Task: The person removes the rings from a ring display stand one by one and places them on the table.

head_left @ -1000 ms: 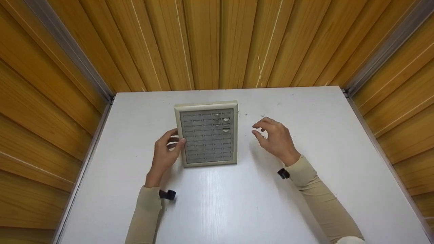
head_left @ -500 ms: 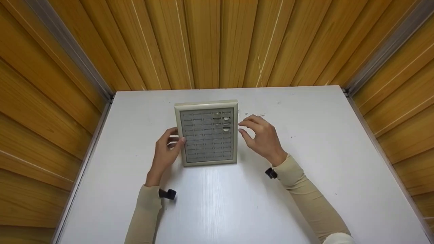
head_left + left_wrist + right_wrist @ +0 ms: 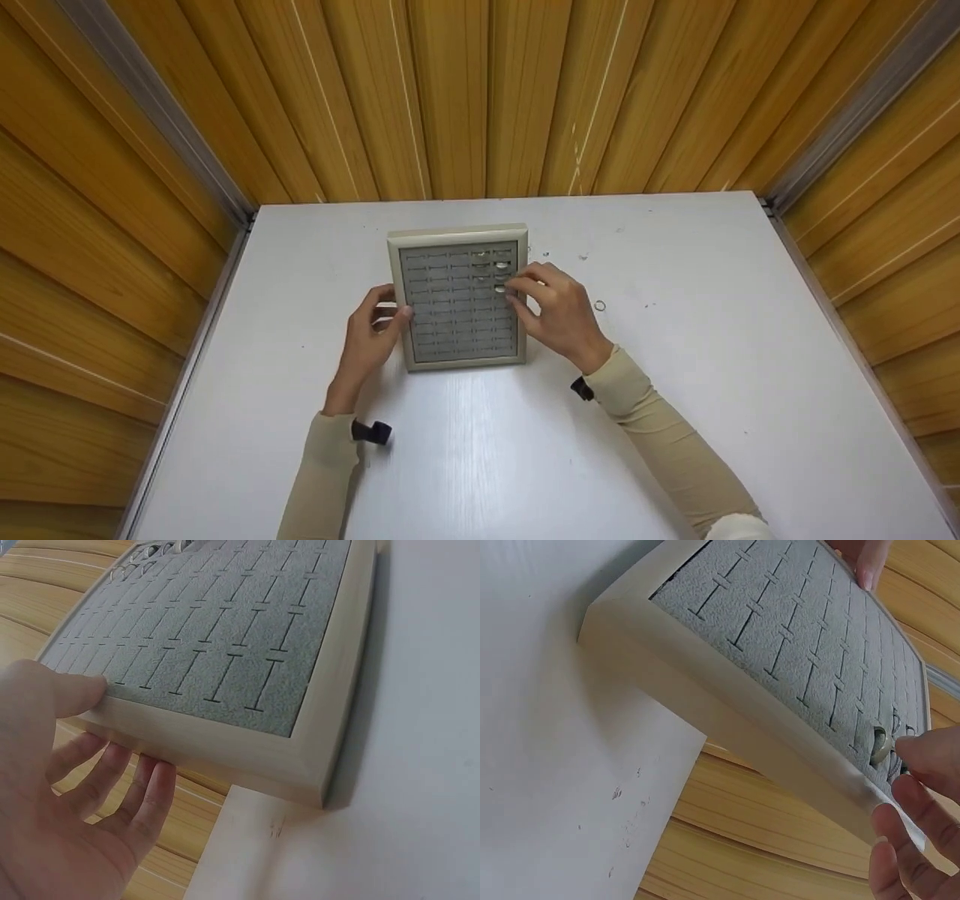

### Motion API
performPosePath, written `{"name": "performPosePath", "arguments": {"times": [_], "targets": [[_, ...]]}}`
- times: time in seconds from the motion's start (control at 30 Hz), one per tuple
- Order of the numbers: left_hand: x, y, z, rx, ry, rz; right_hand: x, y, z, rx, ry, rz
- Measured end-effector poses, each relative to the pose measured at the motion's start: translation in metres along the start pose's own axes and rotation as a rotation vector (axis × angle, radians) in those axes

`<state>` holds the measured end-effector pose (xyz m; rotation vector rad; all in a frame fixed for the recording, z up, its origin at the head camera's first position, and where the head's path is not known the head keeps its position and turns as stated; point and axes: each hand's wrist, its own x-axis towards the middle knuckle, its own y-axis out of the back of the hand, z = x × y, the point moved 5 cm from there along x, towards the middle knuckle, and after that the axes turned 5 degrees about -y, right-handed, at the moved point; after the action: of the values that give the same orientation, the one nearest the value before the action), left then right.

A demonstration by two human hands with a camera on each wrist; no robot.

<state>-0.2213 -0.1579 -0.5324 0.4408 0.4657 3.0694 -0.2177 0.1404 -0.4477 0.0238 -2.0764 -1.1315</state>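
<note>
A grey padded ring display tray (image 3: 461,315) with a cream frame stands tilted on the white table. My left hand (image 3: 369,334) grips its left edge, thumb on the front rim and fingers behind, as the left wrist view shows. Near the right edge, my right hand (image 3: 556,311) has thumb and index tip slightly parted, right at a ring (image 3: 883,746) seated in a slot. Its other fingers curve loosely outside the frame. A second ring (image 3: 501,265) sits higher in the right column, with several more in the upper right slots.
A loose ring (image 3: 600,306) lies on the white table (image 3: 675,322) right of my right hand. Other small rings (image 3: 583,256) lie behind it, near the tray's upper right. Wood-look panels (image 3: 450,97) close off the back and sides.
My right hand has moved left from beside the tray to its right column of slots. A loose ring on the table now shows clear of the hand. The left hand and tray stay put.
</note>
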Motion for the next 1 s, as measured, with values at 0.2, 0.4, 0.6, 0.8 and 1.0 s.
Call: {"name": "performPosePath", "arguments": {"times": [0.2, 0.4, 0.6, 0.8, 1.0], "targets": [[0.000, 0.000, 0.001, 0.002, 0.008, -0.004, 0.001, -0.008, -0.004, -0.021, 0.014, 0.010], [-0.001, 0.000, -0.002, 0.017, -0.001, 0.002, 0.001, -0.014, -0.009, -0.101, 0.051, 0.039], [-0.002, 0.000, -0.004, 0.008, -0.009, 0.011, 0.001, -0.020, -0.015, -0.271, 0.133, 0.062], [-0.001, -0.001, -0.004, -0.011, -0.028, 0.015, 0.002, -0.022, -0.016, -0.300, 0.163, 0.079], [0.001, -0.001, -0.003, -0.017, -0.028, 0.013, 0.003, -0.020, -0.015, -0.273, 0.173, 0.080]]}}
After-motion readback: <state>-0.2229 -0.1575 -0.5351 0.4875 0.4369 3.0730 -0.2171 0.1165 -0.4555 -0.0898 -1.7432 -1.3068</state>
